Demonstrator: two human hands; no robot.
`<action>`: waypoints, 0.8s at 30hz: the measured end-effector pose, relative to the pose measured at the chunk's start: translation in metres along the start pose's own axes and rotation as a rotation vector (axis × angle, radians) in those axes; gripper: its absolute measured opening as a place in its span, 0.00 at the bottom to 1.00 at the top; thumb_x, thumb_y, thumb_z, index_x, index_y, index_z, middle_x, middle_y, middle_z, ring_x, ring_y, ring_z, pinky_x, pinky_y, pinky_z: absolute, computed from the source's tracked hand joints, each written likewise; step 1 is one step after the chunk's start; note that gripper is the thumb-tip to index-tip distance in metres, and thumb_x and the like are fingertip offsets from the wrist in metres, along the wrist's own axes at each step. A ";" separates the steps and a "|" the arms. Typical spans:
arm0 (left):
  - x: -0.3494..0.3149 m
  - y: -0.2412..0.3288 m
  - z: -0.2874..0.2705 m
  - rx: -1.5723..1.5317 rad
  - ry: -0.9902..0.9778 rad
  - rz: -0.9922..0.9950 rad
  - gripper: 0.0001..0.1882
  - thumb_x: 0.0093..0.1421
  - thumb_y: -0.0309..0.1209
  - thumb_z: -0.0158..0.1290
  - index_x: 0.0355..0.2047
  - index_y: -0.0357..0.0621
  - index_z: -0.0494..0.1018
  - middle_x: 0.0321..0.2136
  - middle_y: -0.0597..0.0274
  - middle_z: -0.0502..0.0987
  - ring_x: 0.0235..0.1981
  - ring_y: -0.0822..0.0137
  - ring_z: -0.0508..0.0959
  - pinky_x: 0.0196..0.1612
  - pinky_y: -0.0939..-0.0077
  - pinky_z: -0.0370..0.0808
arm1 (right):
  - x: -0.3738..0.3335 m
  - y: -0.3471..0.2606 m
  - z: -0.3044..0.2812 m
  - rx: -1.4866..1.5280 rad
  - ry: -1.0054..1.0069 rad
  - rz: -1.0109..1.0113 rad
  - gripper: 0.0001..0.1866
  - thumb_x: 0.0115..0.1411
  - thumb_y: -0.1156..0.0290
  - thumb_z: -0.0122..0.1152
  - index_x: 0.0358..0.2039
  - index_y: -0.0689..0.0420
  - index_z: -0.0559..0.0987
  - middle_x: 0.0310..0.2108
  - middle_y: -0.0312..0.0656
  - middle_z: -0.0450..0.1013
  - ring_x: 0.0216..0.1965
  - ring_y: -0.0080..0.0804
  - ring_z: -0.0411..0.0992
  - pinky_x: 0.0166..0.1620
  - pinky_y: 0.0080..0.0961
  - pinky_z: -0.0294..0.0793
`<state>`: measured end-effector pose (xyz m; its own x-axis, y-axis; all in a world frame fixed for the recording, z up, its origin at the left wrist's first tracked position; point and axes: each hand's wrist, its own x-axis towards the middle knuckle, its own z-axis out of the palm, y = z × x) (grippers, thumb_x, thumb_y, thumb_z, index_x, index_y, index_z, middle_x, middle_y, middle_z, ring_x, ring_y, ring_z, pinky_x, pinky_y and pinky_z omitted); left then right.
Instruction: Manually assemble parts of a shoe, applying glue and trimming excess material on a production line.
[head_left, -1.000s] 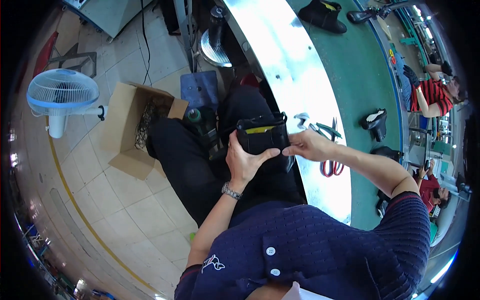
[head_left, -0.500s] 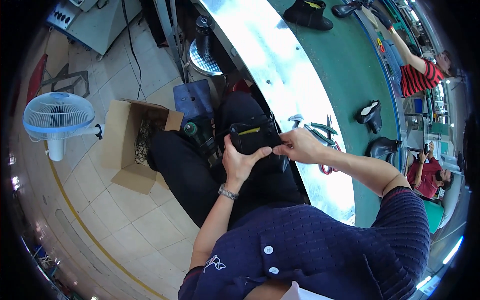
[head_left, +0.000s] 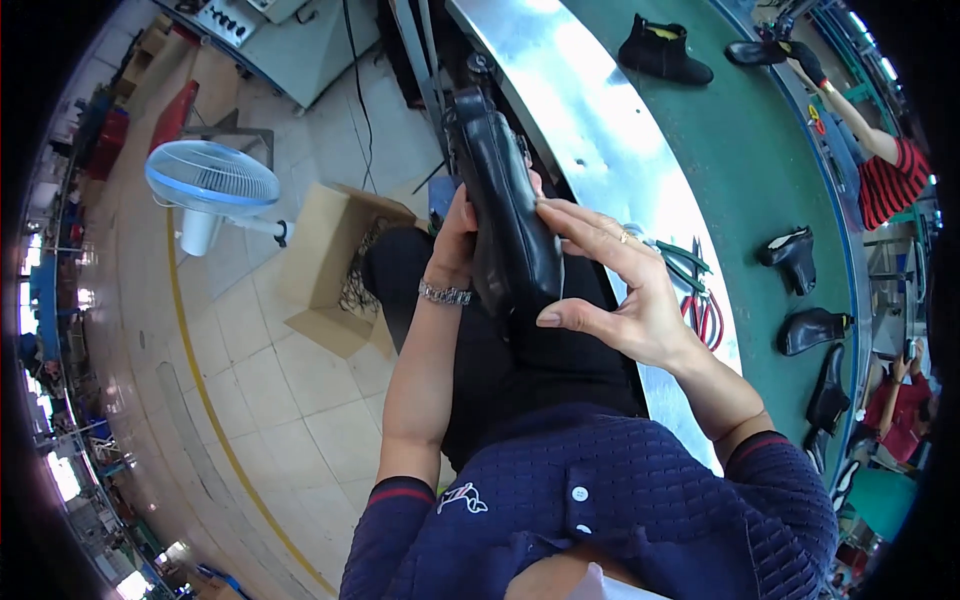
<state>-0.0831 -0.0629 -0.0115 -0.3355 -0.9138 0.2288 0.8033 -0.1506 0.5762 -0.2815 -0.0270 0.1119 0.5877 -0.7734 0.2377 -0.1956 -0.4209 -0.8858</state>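
Note:
A shiny black leather boot (head_left: 517, 215) is held up above my lap, its rounded toe toward me. My left hand (head_left: 455, 240) wraps around it from the left and beneath, and some of its fingertips show past the boot's far right side. The fingers of my right hand (head_left: 640, 290) are stretched out against the boot's right side. Its thumb stands well apart from them, close to the toe. Beside that hand, green-handled pliers (head_left: 682, 262) and red-handled scissors (head_left: 712, 322) lie on the metal ledge.
The shiny metal ledge (head_left: 575, 105) borders a green conveyor belt (head_left: 735, 180) carrying several black boots, including an ankle boot (head_left: 665, 52). An open cardboard box (head_left: 318, 250) and a fan (head_left: 210, 180) stand at left. Two people work across the belt.
The boot has come up from my lap and turned, so its shiny side now shows. My right hand has gone from a pinch to stretched fingers. The whole view has shifted.

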 end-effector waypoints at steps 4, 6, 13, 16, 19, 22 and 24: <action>0.027 0.010 0.014 0.094 -0.030 -0.051 0.50 0.42 0.57 0.67 0.57 0.42 0.58 0.49 0.58 0.66 0.54 0.63 0.68 0.59 0.69 0.68 | -0.004 -0.005 -0.014 -0.026 0.106 -0.061 0.42 0.42 0.65 0.77 0.58 0.60 0.70 0.59 0.49 0.67 0.59 0.42 0.66 0.60 0.34 0.63; 0.041 0.002 0.022 0.131 0.016 0.006 0.45 0.44 0.53 0.69 0.55 0.38 0.65 0.44 0.59 0.75 0.45 0.69 0.77 0.50 0.75 0.74 | -0.010 0.000 -0.018 -0.015 0.163 -0.028 0.42 0.42 0.64 0.77 0.59 0.60 0.70 0.58 0.49 0.67 0.59 0.42 0.66 0.59 0.34 0.65; 0.051 -0.012 0.012 0.413 -0.029 -0.037 0.54 0.46 0.62 0.63 0.61 0.36 0.57 0.52 0.57 0.70 0.52 0.67 0.71 0.56 0.73 0.69 | -0.021 0.016 -0.017 -0.014 0.227 0.141 0.43 0.46 0.64 0.75 0.62 0.57 0.66 0.58 0.46 0.67 0.59 0.34 0.65 0.58 0.33 0.66; 0.049 -0.005 0.035 0.541 0.146 -0.019 0.51 0.54 0.52 0.62 0.66 0.35 0.49 0.60 0.53 0.62 0.60 0.64 0.65 0.62 0.73 0.60 | -0.021 0.022 -0.019 -0.102 0.318 0.112 0.42 0.47 0.64 0.75 0.62 0.59 0.66 0.55 0.48 0.70 0.56 0.34 0.69 0.56 0.34 0.68; 0.019 -0.013 0.059 0.582 0.189 0.055 0.54 0.59 0.56 0.54 0.69 0.35 0.37 0.66 0.51 0.51 0.65 0.64 0.56 0.66 0.72 0.52 | -0.018 0.015 -0.018 0.046 0.365 0.212 0.40 0.43 0.63 0.77 0.56 0.63 0.71 0.52 0.56 0.72 0.54 0.45 0.72 0.54 0.33 0.71; 0.010 -0.006 0.070 0.685 0.147 0.000 0.55 0.60 0.59 0.49 0.69 0.38 0.31 0.67 0.51 0.49 0.65 0.64 0.56 0.65 0.73 0.54 | -0.021 0.011 -0.005 -0.054 0.360 0.180 0.37 0.44 0.68 0.76 0.56 0.62 0.72 0.50 0.50 0.75 0.49 0.34 0.75 0.53 0.32 0.73; 0.007 -0.004 0.068 0.624 0.165 -0.054 0.54 0.60 0.59 0.49 0.69 0.41 0.30 0.66 0.52 0.51 0.65 0.64 0.57 0.64 0.73 0.55 | -0.017 0.015 -0.005 -0.036 0.343 0.188 0.37 0.44 0.68 0.76 0.56 0.62 0.73 0.50 0.50 0.75 0.48 0.34 0.75 0.53 0.32 0.73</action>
<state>-0.1225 -0.0435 0.0412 -0.2475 -0.9646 0.0912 0.3337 0.0036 0.9427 -0.2989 -0.0224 0.0967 0.2438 -0.9495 0.1974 -0.3057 -0.2684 -0.9135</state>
